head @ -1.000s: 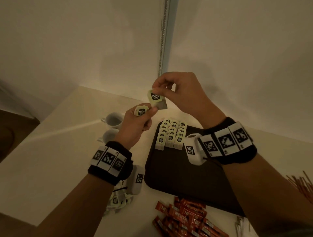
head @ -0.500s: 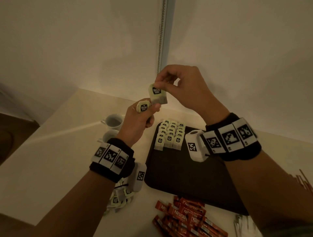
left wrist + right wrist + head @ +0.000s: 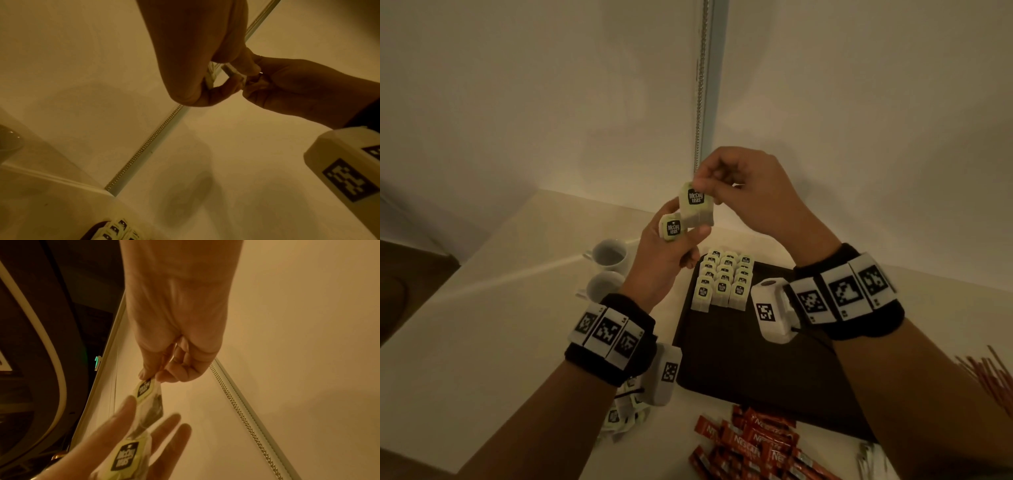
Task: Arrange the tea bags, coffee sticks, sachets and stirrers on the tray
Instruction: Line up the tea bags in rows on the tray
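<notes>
Pinching one tea bag [image 3: 695, 205] by its top edge w/ thumb & fingers, the right hand [image 3: 750, 192] holds it above the tray [image 3: 756, 370]. The left hand [image 3: 664, 253] grips a second tea bag [image 3: 671, 228], touching the first. Rows of tea bags [image 3: 724, 281] sit at the tray's far corner; coffee sticks [image 3: 753, 445] lie on the counter [image 3: 482, 325].

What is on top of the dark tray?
On the dark tray, tea bags stand in neat rows at its far left corner. The rest looks bare, but the right hand's arm and wrist camera cover part of it.
</notes>
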Demonstrator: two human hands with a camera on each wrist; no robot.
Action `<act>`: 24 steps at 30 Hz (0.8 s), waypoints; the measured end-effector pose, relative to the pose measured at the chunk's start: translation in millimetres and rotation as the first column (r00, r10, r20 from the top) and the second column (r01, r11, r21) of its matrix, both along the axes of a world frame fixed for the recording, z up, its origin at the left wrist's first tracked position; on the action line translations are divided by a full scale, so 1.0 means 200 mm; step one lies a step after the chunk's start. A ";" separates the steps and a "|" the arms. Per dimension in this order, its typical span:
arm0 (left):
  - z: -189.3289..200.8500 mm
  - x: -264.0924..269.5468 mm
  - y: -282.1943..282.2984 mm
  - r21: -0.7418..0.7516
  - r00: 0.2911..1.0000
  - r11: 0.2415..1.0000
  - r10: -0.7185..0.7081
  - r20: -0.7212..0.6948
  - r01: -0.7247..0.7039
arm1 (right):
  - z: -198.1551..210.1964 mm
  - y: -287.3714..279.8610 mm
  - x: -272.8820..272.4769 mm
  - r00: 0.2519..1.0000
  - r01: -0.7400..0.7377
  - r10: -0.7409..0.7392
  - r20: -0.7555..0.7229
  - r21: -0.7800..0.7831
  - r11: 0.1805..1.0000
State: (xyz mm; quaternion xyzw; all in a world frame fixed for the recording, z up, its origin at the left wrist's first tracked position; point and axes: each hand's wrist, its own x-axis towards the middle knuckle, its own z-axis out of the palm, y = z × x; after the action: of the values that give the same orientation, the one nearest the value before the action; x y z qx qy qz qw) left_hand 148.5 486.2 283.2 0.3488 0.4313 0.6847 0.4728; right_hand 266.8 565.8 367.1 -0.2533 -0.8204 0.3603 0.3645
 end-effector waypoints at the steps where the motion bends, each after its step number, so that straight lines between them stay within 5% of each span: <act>1: 0.00 0.01 0.00 -0.012 1.000 1.000 0.013 0.006 -0.013 | 0.00 0.00 0.00 1.000 0.000 0.000 -0.002 -0.016 1.000; 12: -0.03 0.00 -0.01 -0.151 0.991 0.988 -0.014 0.132 0.034 | -0.08 0.05 0.08 0.998 0.067 -0.067 0.008 -0.055 0.996; 16: -0.09 -0.10 -0.03 -0.224 0.969 0.974 0.044 0.243 0.012 | -0.36 0.09 0.19 0.961 0.166 -0.129 0.244 -0.140 0.976; 20: -0.12 -0.14 -0.04 -0.239 0.971 0.971 0.063 0.229 -0.007 | -0.75 0.08 0.26 0.821 0.262 -0.058 0.568 -0.284 0.922; 24: -0.14 -0.17 -0.04 -0.263 0.974 0.965 0.071 0.216 -0.012 | -1.02 0.07 0.26 0.781 0.354 -0.020 0.624 -0.418 0.837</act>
State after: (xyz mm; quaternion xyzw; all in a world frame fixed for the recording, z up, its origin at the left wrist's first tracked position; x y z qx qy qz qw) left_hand 114.9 479.0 255.2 0.1956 0.4687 0.6667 0.5454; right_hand 318.4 579.0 162.2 -0.5243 -0.7352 0.4276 0.0420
